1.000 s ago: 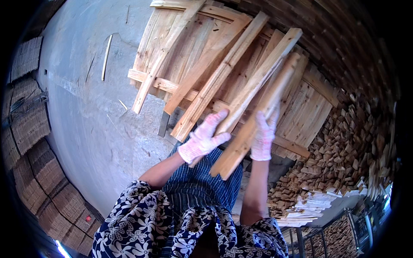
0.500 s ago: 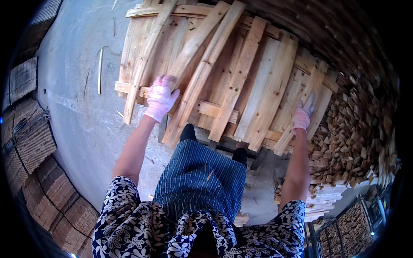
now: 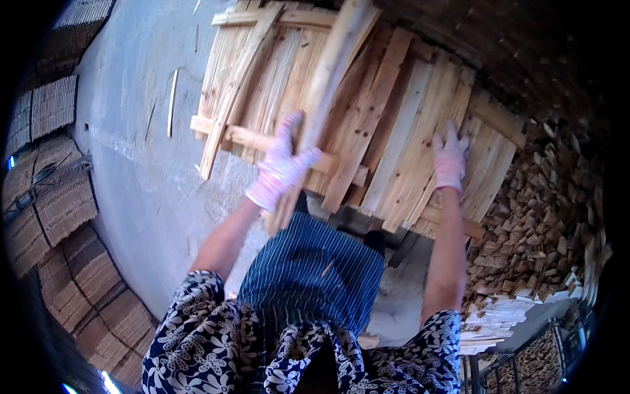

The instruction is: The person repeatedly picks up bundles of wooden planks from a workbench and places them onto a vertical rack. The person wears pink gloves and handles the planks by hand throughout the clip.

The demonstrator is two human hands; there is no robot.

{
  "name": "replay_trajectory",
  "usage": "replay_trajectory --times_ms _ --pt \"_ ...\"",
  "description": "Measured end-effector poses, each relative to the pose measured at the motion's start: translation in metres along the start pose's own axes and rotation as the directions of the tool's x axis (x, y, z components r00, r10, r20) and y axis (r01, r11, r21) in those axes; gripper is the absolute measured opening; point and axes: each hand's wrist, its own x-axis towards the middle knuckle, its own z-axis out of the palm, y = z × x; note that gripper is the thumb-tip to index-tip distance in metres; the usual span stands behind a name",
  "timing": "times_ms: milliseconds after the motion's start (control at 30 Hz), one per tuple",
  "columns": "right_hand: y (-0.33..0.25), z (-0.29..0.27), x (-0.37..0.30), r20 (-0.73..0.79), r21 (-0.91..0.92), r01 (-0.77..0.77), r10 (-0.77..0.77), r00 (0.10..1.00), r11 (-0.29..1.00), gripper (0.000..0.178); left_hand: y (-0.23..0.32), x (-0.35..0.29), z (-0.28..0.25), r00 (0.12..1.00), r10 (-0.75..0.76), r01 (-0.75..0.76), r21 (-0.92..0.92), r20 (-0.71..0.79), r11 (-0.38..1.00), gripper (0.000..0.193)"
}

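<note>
Both my hands wear pinkish-white striped gloves. My left hand (image 3: pixel 283 164) is open, thumb and fingers apart, against the lower end of a loose board (image 3: pixel 326 79) blurred by motion. Lying flat with fingers spread, my right hand (image 3: pixel 449 157) rests on a pale board (image 3: pixel 423 141) among others set side by side. These wooden boards lie on a layer of planks with crosspieces beneath; one crosspiece (image 3: pixel 248 138) shows near my left hand. Farther left, a slanted narrow board (image 3: pixel 237 92) lies across the layer, and a knotty board (image 3: pixel 375 118) slants between my hands.
Concrete floor (image 3: pixel 141 177) spreads on the left, with a thin wood strip (image 3: pixel 172 103) on it. Stacked bundles of slats (image 3: pixel 62 190) line the left edge. A heap of small wood offcuts (image 3: pixel 525 210) lies at right, beside pale strips (image 3: pixel 499 318) and a metal-framed bin (image 3: pixel 541 361).
My left hand has moved right, and the slanted boards near it have shifted right too. Boards under my right hand now lie closer together toward the left. The view has turned slightly.
</note>
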Motion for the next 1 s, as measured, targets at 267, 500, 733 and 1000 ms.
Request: replay_trajectory --times_ms 267,500,733,1000 --pt "-0.112 0.007 -0.062 -0.025 0.571 0.192 -0.216 0.976 0.798 0.060 -0.047 0.002 0.091 0.983 0.053 -0.059 -0.031 -0.173 0.998 0.078" --pt "-0.220 0.023 -0.070 0.127 0.395 -0.128 0.084 0.988 0.910 0.087 -0.044 0.027 -0.010 0.930 0.334 -0.206 0.535 -0.154 0.819 0.074" --pt "-0.091 0.003 -0.098 -0.023 0.570 -0.022 0.043 0.999 0.821 0.091 -0.072 0.045 0.012 0.965 0.264 -0.163 0.787 0.000 0.595 0.085" --pt "0.139 -0.016 -0.024 -0.006 0.438 -0.132 0.150 0.989 0.889 0.067 -0.077 0.062 0.018 0.986 0.168 -0.082 0.841 -0.010 0.534 0.088"
